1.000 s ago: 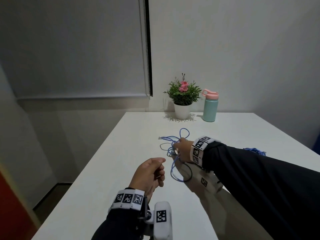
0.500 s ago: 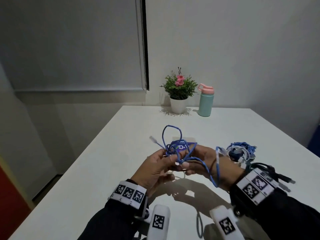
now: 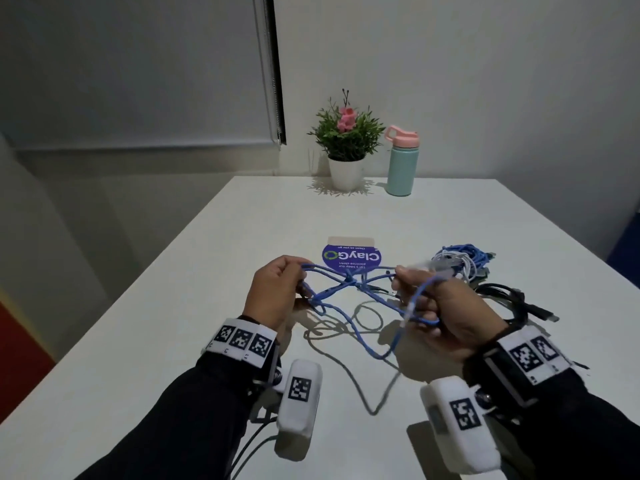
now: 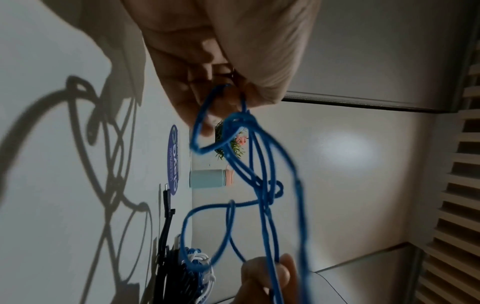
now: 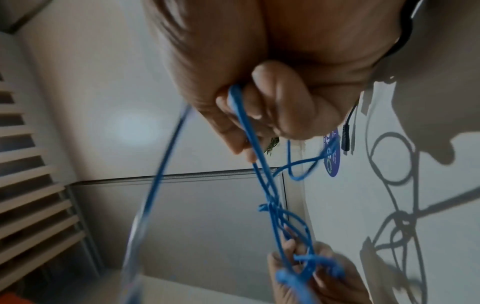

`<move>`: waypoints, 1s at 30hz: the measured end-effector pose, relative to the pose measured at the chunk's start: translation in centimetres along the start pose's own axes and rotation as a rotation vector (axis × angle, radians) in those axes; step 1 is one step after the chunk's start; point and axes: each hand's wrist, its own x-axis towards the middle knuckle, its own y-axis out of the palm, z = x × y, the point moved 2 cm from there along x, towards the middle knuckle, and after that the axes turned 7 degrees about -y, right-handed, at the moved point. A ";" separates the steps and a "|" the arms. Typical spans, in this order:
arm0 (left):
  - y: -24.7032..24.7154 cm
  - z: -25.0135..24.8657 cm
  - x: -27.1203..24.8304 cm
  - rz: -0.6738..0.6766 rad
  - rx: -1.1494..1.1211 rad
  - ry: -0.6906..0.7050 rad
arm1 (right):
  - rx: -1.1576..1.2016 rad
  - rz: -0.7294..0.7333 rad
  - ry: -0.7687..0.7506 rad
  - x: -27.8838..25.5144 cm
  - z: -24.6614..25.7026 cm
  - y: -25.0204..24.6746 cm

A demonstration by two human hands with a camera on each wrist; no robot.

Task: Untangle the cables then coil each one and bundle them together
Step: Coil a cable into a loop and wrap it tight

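I am holding the blue cable (image 3: 349, 289) stretched between my two hands above the white table (image 3: 166, 341), its strands crossing in a knot roughly midway between them. My left hand (image 3: 273, 292) is pinching a small loop of it between thumb and fingertips, and the left wrist view is showing that loop hooked round my fingers (image 4: 200, 115). My right hand (image 3: 440, 306) is curling its fingers round several strands, with one end of the cable running over my thumb and another length drooping in a slack loop below, clear of the table top as far as I am able to tell.

I am judging this to be the untangling step: nothing in my hands is coiled yet, and the crossing in the middle is not yet undone. The next move is calling for me to find the free end and feed it back through the knot, easing rather than tugging, since pulling both hands apart is likely to tighten it.

Beyond my right hand the remaining tangle of blue and white cables (image 3: 464, 258) is lying on the table, with a black cable (image 3: 509, 299) just beside it. A blue round label (image 3: 351, 259) is lying flat behind the stretched cable. At the far edge a potted plant (image 3: 346, 147) is standing next to a teal bottle (image 3: 401, 164).
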 end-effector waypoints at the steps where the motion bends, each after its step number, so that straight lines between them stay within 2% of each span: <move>1: -0.1 0.0 -0.1 0.013 -0.039 -0.021 | -0.036 0.011 -0.004 0.0 -0.1 -0.1; 3: -0.3 0.0 -0.1 0.110 -0.071 -0.108 | -0.042 -0.012 -0.072 0.1 0.0 -0.4; 5: -0.9 0.2 -0.2 0.292 0.000 -0.209 | 0.097 -0.057 -0.148 0.3 0.2 -0.6; 8: -1.6 0.1 -0.7 0.459 0.148 -0.213 | 0.239 -0.029 -0.195 0.3 0.5 -0.7; 14: -1.5 -0.6 -0.3 0.347 -0.030 -0.193 | -0.133 0.011 -0.187 -0.3 1.2 -1.2; 18: -0.6 -0.5 -0.7 0.398 -0.101 -0.189 | -0.307 0.061 -0.082 -0.8 2.0 -1.3; 21: 0.5 -0.6 -1.3 0.451 -0.102 -0.095 | -0.510 0.096 -0.062 -0.9 1.4 -1.1; 27: 2.4 0.4 -3.4 0.580 -0.047 -0.007 | -0.408 0.222 -0.138 -0.8 0.2 -0.1; 30: 2.8 0.4 -4.4 0.696 0.024 -0.037 | -0.377 0.146 -0.230 -0.6 -0.3 0.1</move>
